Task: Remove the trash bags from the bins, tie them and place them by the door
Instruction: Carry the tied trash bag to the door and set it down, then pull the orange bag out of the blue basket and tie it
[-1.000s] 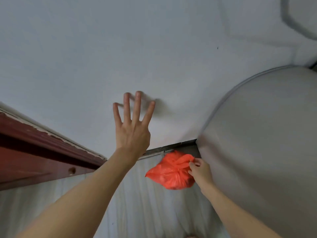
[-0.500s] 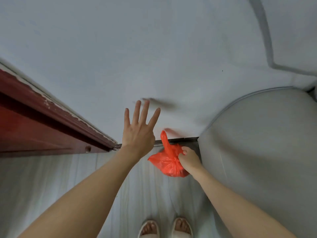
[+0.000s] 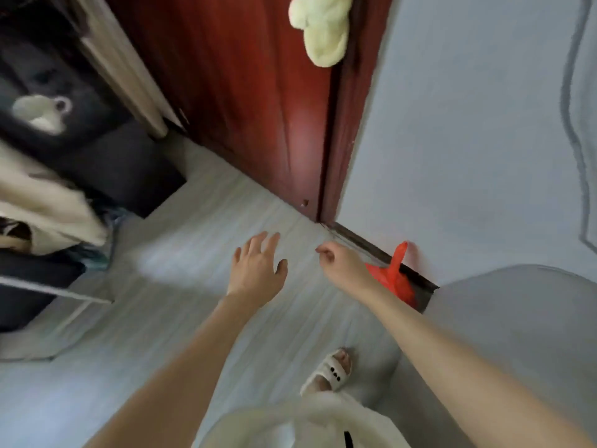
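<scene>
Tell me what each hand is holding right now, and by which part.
Nothing is held. The left hand is spread open above the floor; the right hand has loosely curled fingers with nothing in them. The red trash bag sits on the floor against the wall, beside the door.

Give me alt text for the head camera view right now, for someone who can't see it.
A tied red trash bag sits on the floor against the wall beside a dark red door. Both bare hands hover above the floor holding nothing: left hand spread, right hand loosely curled.
</scene>
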Demonstrator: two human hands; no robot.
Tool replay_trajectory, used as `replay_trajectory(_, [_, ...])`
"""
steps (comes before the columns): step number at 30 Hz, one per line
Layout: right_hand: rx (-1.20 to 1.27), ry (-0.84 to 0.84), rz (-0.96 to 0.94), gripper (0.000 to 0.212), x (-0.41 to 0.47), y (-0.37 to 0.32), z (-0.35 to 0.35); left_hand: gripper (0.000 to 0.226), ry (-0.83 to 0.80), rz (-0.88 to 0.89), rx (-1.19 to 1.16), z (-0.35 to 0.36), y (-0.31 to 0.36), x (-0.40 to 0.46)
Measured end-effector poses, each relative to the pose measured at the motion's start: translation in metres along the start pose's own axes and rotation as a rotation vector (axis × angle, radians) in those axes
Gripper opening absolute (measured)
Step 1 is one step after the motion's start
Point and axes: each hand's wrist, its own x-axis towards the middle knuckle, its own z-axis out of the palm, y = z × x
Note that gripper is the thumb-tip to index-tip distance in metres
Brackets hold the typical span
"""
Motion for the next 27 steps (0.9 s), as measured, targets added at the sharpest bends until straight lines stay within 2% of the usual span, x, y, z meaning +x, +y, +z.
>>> replay_trajectory(5, [-0.252,-0.271,-0.318,0.031,-0.068,-0.117,0.116,0.056,0.211,-0.366,-0.091,-0.047,-0.141,-0.147])
replay_trajectory(6, [-0.265,-0.291,-0.342,0.031,-0.076,-0.131,0.13,0.056,0.233,-0.384,-0.084,-0.052,-0.157,-0.163])
replay_trajectory(11, [-0.406,-0.498,-0.573,0.033,-0.195,-0.235,0.298,0.056,0.387,-0.674,-0.133,-0.065,-0.295,-0.351])
replay_trajectory(13, [-0.427,-0.564,-0.633,0.034,-0.237,-0.263,0.349,0.055,0.445,-0.775,-0.147,-0.061,-0.329,-0.413])
replay_trajectory(15, [-0.479,-0.691,-0.724,0.033,-0.301,-0.291,0.421,0.054,0.493,-0.955,-0.198,-0.049,-0.367,-0.503])
replay_trajectory(20, [-0.636,-0.913,-0.924,0.034,-0.43,-0.323,0.542,0.056,0.609,-1.283,-0.347,-0.002,-0.409,-0.659])
replay_trajectory(23, [-0.775,-1.058,-1.081,0.034,-0.525,-0.325,0.622,0.058,0.682,-1.513,-0.456,0.036,-0.422,-0.757])
replay_trajectory(27, [-0.876,-1.205,-1.226,0.035,-0.63,-0.32,0.706,0.057,0.76,-1.73,-0.539,0.072,-0.441,-0.856])
